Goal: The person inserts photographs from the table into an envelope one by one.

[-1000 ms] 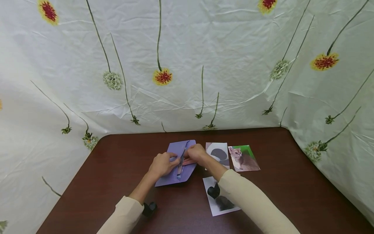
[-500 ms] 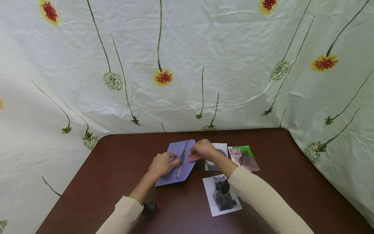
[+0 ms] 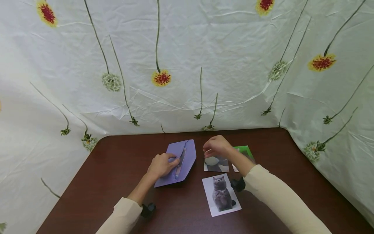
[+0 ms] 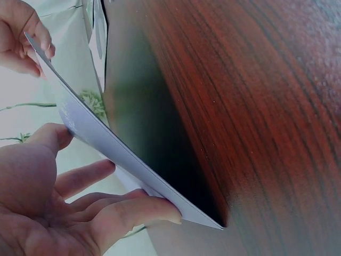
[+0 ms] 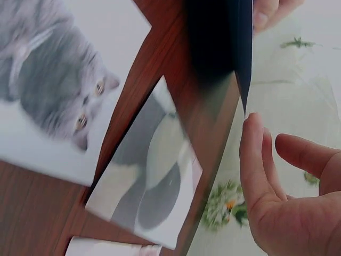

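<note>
A purple envelope (image 3: 187, 159) lies at the middle left of the table with its flap spread open and tilted up off the tabletop. Inside its slot shows a strip of a picture (image 3: 180, 164). My left hand (image 3: 162, 165) rests on the envelope, its fingertips touching the paper's face (image 4: 106, 144). To the right, my right hand (image 3: 217, 147) hangs above the photos with loosely bent fingers and nothing held. Below it lies a photo with grey and white shapes (image 3: 217, 165). A grey cat photo (image 3: 222, 195) lies nearer the front.
A photo with a green corner (image 3: 246, 152) lies partly hidden behind the right forearm. The dark brown table (image 3: 122, 162) meets a white flowered cloth (image 3: 181, 97) at its back edge. Black wrist devices (image 3: 148, 210) sit under both forearms.
My right hand has left the envelope's slot and moved right, over the photos. The grey cat photo is now uncovered by the arm. My left hand stays on the envelope.
</note>
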`<move>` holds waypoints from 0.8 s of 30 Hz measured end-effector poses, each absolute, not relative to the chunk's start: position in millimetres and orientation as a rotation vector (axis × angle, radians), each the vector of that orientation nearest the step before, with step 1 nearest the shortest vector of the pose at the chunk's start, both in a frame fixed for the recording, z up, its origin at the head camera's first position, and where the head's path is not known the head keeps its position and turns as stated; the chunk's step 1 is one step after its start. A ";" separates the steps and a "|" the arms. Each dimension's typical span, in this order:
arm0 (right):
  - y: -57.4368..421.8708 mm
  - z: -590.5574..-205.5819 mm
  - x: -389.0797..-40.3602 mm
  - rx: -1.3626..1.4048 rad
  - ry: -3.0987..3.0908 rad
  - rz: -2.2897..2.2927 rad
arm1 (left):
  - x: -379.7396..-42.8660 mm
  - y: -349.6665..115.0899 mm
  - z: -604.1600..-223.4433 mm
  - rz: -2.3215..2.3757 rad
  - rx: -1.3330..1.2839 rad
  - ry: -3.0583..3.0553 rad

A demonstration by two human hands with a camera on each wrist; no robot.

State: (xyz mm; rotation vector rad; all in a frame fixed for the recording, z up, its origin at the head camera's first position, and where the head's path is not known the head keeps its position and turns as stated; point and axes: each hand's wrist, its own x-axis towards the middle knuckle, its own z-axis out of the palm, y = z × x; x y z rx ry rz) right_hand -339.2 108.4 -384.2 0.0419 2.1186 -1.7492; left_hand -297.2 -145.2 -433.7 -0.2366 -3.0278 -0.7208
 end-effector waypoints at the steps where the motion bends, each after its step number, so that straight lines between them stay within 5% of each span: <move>1: 112.9 -384.0 -339.1 0.045 2.134 -1.741 | -297.1 -144.6 -433.7 -0.719 -0.237 -3.027; 24: 195.4 -386.4 -338.4 0.039 2.281 -1.569 | -295.3 -145.0 -430.9 -0.721 -0.247 -3.027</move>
